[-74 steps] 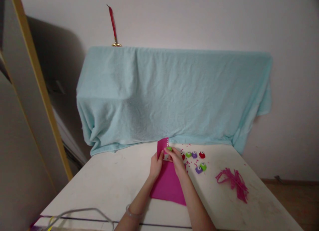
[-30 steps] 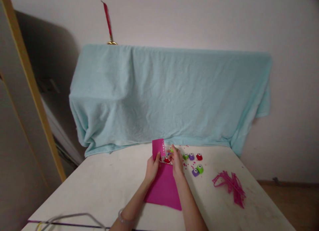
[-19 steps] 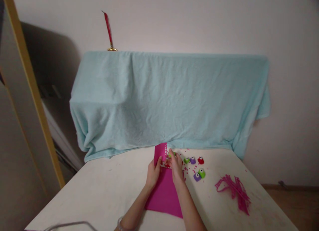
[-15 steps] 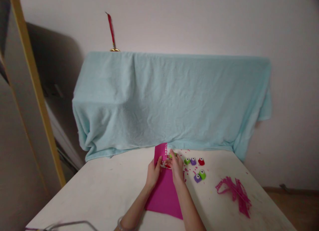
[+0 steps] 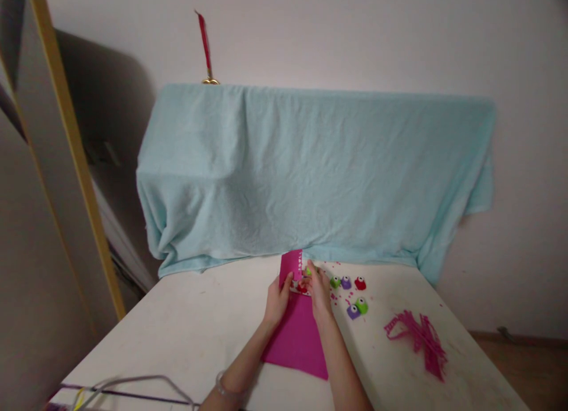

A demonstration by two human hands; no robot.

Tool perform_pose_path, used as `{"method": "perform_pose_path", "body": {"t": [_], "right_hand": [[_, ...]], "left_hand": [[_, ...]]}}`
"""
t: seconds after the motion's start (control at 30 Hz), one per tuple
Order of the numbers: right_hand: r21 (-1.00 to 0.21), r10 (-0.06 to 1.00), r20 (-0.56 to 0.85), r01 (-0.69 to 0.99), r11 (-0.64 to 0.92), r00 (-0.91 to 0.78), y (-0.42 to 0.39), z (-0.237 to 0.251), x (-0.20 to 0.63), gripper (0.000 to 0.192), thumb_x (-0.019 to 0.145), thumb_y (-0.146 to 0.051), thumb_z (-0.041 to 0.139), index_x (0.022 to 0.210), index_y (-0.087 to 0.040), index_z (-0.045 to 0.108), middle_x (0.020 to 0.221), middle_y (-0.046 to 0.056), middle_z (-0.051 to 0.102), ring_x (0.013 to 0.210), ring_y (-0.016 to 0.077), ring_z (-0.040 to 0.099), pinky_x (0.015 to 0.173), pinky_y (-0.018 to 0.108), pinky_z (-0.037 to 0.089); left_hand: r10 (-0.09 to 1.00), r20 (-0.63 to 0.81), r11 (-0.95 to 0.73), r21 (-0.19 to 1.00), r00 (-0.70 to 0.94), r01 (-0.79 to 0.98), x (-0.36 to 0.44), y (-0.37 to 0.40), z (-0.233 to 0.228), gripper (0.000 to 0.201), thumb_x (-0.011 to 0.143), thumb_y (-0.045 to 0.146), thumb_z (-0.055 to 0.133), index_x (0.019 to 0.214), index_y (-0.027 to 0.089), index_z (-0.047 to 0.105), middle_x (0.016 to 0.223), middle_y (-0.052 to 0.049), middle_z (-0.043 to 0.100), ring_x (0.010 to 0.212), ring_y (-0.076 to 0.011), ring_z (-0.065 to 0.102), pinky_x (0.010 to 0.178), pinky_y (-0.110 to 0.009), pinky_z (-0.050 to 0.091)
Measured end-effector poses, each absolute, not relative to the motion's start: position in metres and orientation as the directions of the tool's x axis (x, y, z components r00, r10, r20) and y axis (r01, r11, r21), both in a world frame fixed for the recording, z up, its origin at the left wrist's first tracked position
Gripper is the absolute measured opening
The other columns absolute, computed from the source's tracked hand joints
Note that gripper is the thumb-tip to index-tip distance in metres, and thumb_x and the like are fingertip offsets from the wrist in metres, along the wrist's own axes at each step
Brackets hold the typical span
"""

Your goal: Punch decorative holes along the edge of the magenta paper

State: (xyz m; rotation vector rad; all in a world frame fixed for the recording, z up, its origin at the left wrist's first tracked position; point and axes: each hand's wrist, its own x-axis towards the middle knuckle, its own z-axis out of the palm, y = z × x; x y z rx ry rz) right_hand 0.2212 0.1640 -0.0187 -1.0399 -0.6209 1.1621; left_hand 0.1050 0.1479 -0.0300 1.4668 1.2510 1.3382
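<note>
My left hand (image 5: pixel 277 303) pinches the edge of a magenta paper strip (image 5: pixel 290 265), thumb on top. A row of small punched holes runs down the strip's right side. My right hand (image 5: pixel 321 291) is closed around a small green craft punch (image 5: pixel 308 271) at that punched edge; its fingers hide most of the punch. Under both hands lies a larger magenta sheet (image 5: pixel 295 340). Between the hands, a white and red patterned piece (image 5: pixel 300 288) shows in part, and I cannot make out what it is.
Right of my hands stand more craft punches: green (image 5: pixel 335 282), purple (image 5: pixel 346 282), red (image 5: pixel 360 283), and a purple-green pair (image 5: pixel 357 308). Magenta paper bits surround them. Punched strips (image 5: pixel 419 340) lie farther right. A light blue towel (image 5: pixel 319 174) hangs behind the table (image 5: pixel 199 322).
The whole view has shifted slightly, so more of the table's front left corner shows. Both hands keep their hold on the strip and the green punch, with hardly any visible movement.
</note>
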Motion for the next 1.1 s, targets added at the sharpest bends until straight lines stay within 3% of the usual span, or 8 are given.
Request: {"method": "perform_pose_path", "body": {"t": [0.37,0.57,0.87,1.1], "right_hand": [[-0.911,0.959,-0.123,-0.412,-0.007,0.255,0.1671,-0.0212,0.2222,0.04,0.068,-0.055,0.068,0.084,-0.019,0.059,0.071,0.006,0.069,0.049,0.0182,0.062,0.045,0.028,0.046],[-0.888,0.96,-0.083,-0.457,0.051,0.268,0.1648,-0.0198,0.2216,0.036,0.07,-0.052,0.068,0.085,-0.021,0.057,0.068,0.003,0.067,0.051,0.0175,0.062,0.048,0.028,0.048],[-0.858,0.956,-0.111,-0.512,0.046,0.272,0.1652,-0.017,0.222,0.037,0.069,-0.048,0.07,0.086,-0.019,0.055,0.068,0.002,0.066,0.051,0.0155,0.062,0.05,0.026,0.051],[-0.834,0.95,-0.146,-0.551,0.031,0.274,0.1637,-0.0154,0.2245,0.037,0.07,-0.044,0.07,0.09,-0.017,0.057,0.068,0.005,0.068,0.061,0.0203,0.068,0.052,0.026,0.053]], "left_hand": [[0.971,0.238,-0.231,0.959,-0.02,0.162,0.1042,0.147,-0.0311,0.047,0.087,0.055,0.043,0.067,0.014,0.057,0.054,0.0,0.054,0.051,-0.0133,0.048,0.053,-0.022,0.036],[0.974,0.225,-0.218,0.962,-0.029,0.165,0.1043,0.1469,-0.0327,0.047,0.087,0.055,0.044,0.067,0.014,0.058,0.053,0.0,0.054,0.051,-0.014,0.049,0.054,-0.023,0.037],[0.97,0.239,-0.232,0.963,-0.035,0.137,0.104,0.1469,-0.0334,0.048,0.087,0.055,0.045,0.077,0.011,0.063,0.06,-0.002,0.06,0.055,-0.015,0.05,0.055,-0.023,0.036],[0.973,0.224,-0.218,0.971,-0.054,0.098,0.105,0.1478,-0.0355,0.048,0.085,0.056,0.047,0.077,0.011,0.064,0.054,-0.001,0.057,0.051,-0.0146,0.049,0.053,-0.023,0.035]]}}
